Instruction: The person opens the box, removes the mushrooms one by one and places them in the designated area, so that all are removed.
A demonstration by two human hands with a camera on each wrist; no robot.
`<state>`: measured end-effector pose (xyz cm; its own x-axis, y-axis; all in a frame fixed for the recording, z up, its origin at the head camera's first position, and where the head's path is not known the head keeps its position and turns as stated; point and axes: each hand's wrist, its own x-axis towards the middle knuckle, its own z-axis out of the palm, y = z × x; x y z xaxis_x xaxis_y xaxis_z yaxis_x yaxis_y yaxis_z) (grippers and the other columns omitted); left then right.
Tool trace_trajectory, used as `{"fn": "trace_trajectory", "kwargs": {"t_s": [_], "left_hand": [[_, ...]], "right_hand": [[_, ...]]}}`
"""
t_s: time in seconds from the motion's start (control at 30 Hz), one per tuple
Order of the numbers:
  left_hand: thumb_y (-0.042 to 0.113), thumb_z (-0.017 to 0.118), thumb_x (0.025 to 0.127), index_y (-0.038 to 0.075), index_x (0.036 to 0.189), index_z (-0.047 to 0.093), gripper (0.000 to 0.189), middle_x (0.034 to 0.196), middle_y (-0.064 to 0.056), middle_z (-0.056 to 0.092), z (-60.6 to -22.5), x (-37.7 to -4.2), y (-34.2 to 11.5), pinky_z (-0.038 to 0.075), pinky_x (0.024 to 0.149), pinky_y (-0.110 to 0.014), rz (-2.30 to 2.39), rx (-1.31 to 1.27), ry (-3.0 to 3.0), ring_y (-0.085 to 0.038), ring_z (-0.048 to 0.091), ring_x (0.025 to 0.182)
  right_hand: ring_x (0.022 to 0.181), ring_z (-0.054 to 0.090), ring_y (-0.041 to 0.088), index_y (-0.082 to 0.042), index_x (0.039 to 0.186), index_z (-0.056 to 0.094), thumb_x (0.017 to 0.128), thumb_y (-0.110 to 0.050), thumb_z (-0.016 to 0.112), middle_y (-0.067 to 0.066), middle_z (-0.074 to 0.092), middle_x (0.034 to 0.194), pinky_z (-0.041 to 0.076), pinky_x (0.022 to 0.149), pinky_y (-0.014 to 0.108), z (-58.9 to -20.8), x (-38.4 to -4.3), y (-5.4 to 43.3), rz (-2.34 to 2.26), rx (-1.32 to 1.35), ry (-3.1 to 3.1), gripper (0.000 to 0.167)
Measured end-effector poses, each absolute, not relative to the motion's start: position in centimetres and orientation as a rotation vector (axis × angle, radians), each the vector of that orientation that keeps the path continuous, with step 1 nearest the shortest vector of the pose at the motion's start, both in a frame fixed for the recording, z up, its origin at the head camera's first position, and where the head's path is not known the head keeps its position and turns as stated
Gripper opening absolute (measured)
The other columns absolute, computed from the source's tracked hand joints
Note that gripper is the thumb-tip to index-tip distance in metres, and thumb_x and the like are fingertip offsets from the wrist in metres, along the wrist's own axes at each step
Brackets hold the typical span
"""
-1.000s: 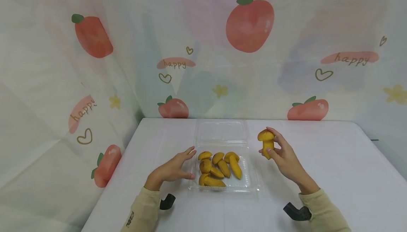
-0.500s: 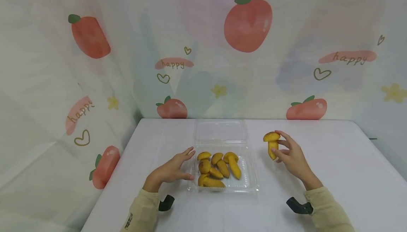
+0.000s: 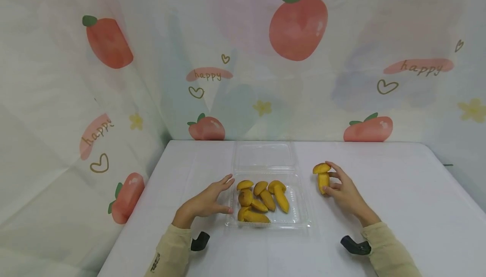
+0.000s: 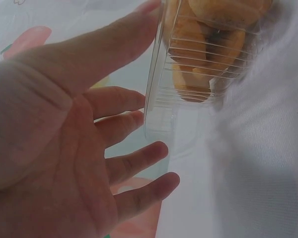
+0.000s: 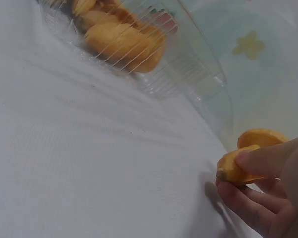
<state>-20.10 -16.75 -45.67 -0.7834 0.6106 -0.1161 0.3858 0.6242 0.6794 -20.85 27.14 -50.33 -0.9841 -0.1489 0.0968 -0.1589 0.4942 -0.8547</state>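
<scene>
A yellow mushroom (image 3: 323, 180) is pinched by its stem between the thumb and fingers of my right hand (image 3: 347, 194), to the right of a clear plastic box. In the right wrist view the mushroom (image 5: 238, 167) lies close above the white cloth; whether it touches is hard to tell. The clear box (image 3: 298, 209) holds several yellow mushrooms (image 3: 281, 199), most on its left side. My left hand (image 3: 205, 201) is spread at the box's left wall, thumb and fingers extended. In the left wrist view the left hand (image 4: 89, 129) has its fingertips at the box rim.
The box's transparent lid (image 3: 264, 156) lies folded back toward the rear of the white table (image 3: 398, 192). Behind and to the left hangs a printed curtain (image 3: 243, 57) with fruit pictures. A black curved piece (image 3: 355, 245) sits beside each wrist.
The right hand first moved rightward with the mushroom, away from the box, then lowered it toward the table. The left hand stays at the box's left wall.
</scene>
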Motion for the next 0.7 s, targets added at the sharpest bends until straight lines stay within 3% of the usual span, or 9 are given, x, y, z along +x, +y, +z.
{"fn": "trace_trajectory", "kwargs": {"t_s": [0.27,0.53,0.7], "left_hand": [[0.021,0.08,0.088,-0.002,0.158,0.027,0.091,0.17,-0.017,0.016,-45.7,-20.1,-16.8,0.022,0.123,-0.063,0.945,0.782,2.516,-0.043,0.019,0.155],[0.02,0.08,0.088,-0.003,0.157,0.028,0.09,0.17,-0.018,0.016,-45.7,-20.1,-16.8,0.022,0.123,-0.063,0.947,0.798,2.515,-0.043,0.02,0.155],[0.021,0.081,0.087,-0.002,0.157,0.03,0.09,0.17,-0.017,0.018,-45.8,-20.2,-16.7,0.023,0.123,-0.063,0.942,0.795,2.536,-0.043,0.021,0.154]], "right_hand": [[0.105,0.066,0.042,0.002,0.156,0.026,0.088,0.007,0.07,0.04,0.051,0.135,0.058,0.076,0.021,-51.0,-21.0,26.9,1.461,0.292,-2.741,0.082],[0.102,0.066,0.036,0.001,0.157,0.028,0.087,0.007,0.071,0.039,0.052,0.137,0.056,0.075,0.017,-51.5,-21.1,26.8,1.413,0.286,-2.742,0.082],[0.093,0.063,0.017,0.001,0.156,0.031,0.087,0.003,0.073,0.038,0.057,0.134,0.053,0.071,0.018,-51.5,-21.0,26.6,1.364,0.278,-2.754,0.08]]}}
